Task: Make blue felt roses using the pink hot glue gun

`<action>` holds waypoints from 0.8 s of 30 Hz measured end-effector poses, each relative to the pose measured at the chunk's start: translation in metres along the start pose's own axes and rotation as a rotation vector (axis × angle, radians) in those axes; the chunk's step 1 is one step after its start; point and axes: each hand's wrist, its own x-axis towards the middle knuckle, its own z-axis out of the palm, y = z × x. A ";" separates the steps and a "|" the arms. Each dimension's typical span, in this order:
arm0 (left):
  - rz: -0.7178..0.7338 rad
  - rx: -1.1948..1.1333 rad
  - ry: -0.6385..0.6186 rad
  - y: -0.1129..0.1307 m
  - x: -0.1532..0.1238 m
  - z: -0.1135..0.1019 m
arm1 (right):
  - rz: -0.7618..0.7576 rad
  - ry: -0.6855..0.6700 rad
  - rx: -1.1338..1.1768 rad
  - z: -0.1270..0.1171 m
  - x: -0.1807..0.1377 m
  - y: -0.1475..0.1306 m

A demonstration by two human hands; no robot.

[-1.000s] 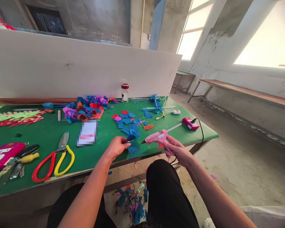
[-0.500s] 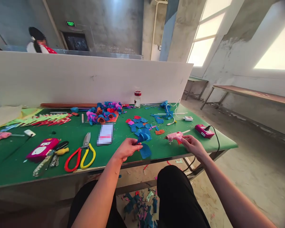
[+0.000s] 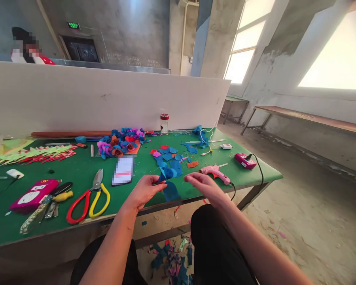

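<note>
My left hand (image 3: 144, 190) is closed, thumb and fingers pinching a blue paper flower (image 3: 167, 172) over the table's front edge. A rounded blue petal (image 3: 171, 191) hangs just below the pinch. My right hand (image 3: 205, 185) has its fingers stretched toward the flower, with nothing in it. Just behind that hand, a pink glue gun (image 3: 217, 172) lies on the green table (image 3: 150, 158), its cable running off the edge. Loose blue petals (image 3: 167, 155) and an orange piece (image 3: 192, 164) are spread behind the flower.
Left of my hands lie scissors (image 3: 90, 198), a phone (image 3: 123, 171), keys (image 3: 52, 208) and a magenta box (image 3: 34, 194). Finished paper flowers (image 3: 118, 142) and a glass jar (image 3: 164, 125) stand near the white board (image 3: 130, 99). Another magenta box (image 3: 245, 160) sits right. A person is beyond the board.
My right hand has let go of the glue gun, now lying on the table, and moved left toward the flower. My left hand still pinches the flower. The view has shifted to the right.
</note>
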 end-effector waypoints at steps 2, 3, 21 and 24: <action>0.037 0.004 -0.010 -0.002 0.000 0.000 | 0.018 -0.106 0.084 0.020 -0.001 -0.011; 0.050 0.004 -0.010 -0.002 0.000 0.001 | 0.035 -0.131 0.097 0.027 -0.001 -0.012; 0.303 -0.416 0.297 0.007 -0.011 0.028 | -0.003 0.403 0.385 0.019 0.023 -0.023; 0.343 -0.533 0.348 0.005 -0.010 0.036 | -0.073 0.476 0.410 0.018 0.017 -0.038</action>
